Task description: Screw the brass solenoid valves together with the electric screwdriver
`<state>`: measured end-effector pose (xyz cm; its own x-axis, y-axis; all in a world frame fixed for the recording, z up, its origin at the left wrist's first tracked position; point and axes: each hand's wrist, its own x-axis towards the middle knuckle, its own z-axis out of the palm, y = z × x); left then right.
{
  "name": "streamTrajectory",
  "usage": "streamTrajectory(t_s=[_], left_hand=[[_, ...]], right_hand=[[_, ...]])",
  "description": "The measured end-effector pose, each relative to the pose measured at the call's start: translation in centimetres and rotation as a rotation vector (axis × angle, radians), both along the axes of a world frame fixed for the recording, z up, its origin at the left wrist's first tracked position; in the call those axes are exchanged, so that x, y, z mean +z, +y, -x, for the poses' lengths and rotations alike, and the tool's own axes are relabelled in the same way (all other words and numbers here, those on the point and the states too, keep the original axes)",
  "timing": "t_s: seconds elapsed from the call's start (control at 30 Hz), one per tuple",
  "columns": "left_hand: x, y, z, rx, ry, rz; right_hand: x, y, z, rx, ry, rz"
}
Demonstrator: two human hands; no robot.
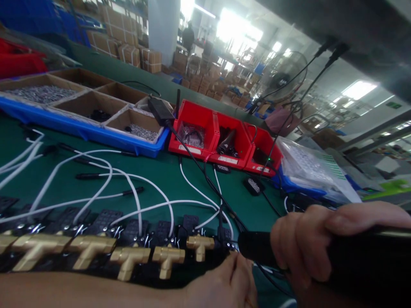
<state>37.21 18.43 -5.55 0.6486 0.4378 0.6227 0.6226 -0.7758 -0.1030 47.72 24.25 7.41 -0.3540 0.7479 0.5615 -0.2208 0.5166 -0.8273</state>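
In the head view, my right hand (pixel 305 244) is wrapped around a thick black powered screwdriver (pixel 258 246), lying nearly level and pointing left. Its tip reaches the last black bracket (pixel 227 244) at the right end of a row. Just below that bracket my left hand (pixel 224 278) is closed in a pinch, and whatever it grips is hidden by the fingers. To its left stand several brass T-shaped valves (pixel 201 246), each at a black bracket with small screws and a white cable (pixel 157 186) running off behind.
Behind the row sits a blue tray (pixel 135 147) with cardboard compartments of small metal parts. Three red bins (pixel 192 145) stand beside it, then a clear plastic bag (pixel 308 158). Black cables (pixel 205 169) cross the green bench (pixel 160 171), and a fan (pixel 279 79) is farther back.
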Motion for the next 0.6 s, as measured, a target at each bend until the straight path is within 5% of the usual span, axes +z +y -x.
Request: streamTrajectory(t_s=[0.27, 0.47, 0.6], left_hand=[[-0.6, -0.2, -0.4, 0.016, -0.067, 0.006], [-2.6, 0.0, -1.9, 0.0, -0.084, -0.067], [-1.7, 0.0, -1.2, -0.032, 0.008, 0.019]], right_hand=[[-1.1, -0.7, 1.9, -0.227, 0.094, 0.062], [-1.4, -0.7, 2.0, -0.181, 0.044, 0.111], [-1.5, -0.8, 1.9, -0.18, 0.066, 0.144]])
